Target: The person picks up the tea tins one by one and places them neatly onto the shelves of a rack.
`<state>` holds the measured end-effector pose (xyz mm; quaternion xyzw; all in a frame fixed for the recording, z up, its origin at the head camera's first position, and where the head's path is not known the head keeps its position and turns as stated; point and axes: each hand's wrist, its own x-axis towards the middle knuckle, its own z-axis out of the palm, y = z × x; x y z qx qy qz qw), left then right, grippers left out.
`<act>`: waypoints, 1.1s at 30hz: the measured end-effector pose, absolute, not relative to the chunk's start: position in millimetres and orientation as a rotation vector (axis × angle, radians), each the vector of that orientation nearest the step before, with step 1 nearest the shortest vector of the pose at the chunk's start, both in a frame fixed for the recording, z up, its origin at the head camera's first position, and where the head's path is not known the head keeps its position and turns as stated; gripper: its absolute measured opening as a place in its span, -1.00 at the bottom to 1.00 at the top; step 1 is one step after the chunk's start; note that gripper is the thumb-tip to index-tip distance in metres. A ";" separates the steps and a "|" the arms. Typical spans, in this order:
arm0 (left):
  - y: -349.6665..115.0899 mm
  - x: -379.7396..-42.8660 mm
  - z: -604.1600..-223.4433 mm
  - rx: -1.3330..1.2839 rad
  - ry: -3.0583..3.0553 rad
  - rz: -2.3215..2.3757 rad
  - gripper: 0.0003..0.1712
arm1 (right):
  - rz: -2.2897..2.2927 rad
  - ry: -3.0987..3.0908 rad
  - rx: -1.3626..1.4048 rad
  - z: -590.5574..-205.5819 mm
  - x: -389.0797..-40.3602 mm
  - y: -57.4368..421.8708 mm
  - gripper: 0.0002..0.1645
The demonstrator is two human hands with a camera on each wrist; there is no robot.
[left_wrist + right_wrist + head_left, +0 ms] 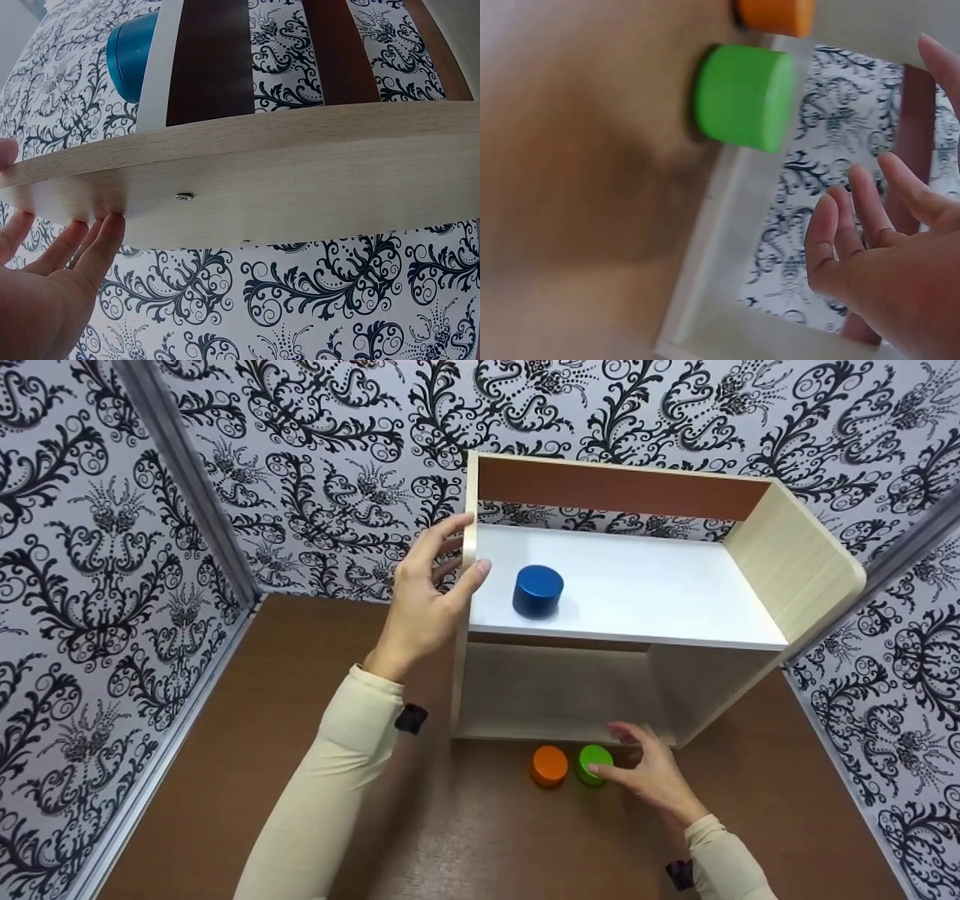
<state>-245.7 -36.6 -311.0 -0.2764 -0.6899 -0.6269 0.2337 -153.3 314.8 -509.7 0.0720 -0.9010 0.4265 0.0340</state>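
Note:
My left hand holds the left side panel of a small wooden shelf unit, thumb on the inner side and fingertips against the outer face. Close to that thumb, a blue cylinder stands on the white upper shelf. On the brown surface before the lower compartment sit an orange cylinder and, just right of it, a green cylinder. Beside the green one is my right hand, fingers spread and bent a little; the right wrist view shows a gap between this hand and the green cylinder.
Patterned wall panels stand behind and on both sides, joined by grey metal posts. A reddish-brown strip crosses the unit's back at the top. The unit stands on a brown wooden surface.

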 end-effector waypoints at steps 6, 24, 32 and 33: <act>-36.5 -245.8 -311.3 -0.750 -1.892 -1.725 -0.39 | 1.342 -2.838 0.204 -525.2 -157.2 318.2 -0.09; -36.2 -245.4 -310.8 -0.757 -1.894 -1.737 -0.37 | 1.385 -2.851 0.217 -553.1 -169.1 318.8 -0.13; -36.5 -245.3 -311.3 -0.758 -1.888 -1.733 -0.37 | 1.349 -2.875 0.217 -557.5 -171.1 316.2 -0.12; -36.4 -245.4 -311.5 -0.759 -1.886 -1.732 -0.37 | 1.334 -2.883 0.213 -557.8 -171.4 315.6 -0.12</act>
